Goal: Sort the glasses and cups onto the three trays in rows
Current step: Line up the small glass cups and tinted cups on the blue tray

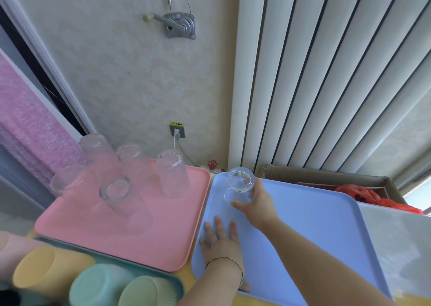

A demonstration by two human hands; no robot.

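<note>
Our right hand (256, 200) has its fingers curled round a small glass (240, 182), mouth down at the far left corner of the blue tray (314, 224), though we cannot tell whether it touches the tray yet. Our left hand (221, 242) lies flat with straight fingers on the near left part of the same tray. We judge the job well begun but unfinished: this is the blue tray's first glass, while the pink tray (163, 235) to the left carries five upturned tall glasses (172, 175) and the green tray (112, 252), nearest left, holds plastic cups (102, 284).
</note>
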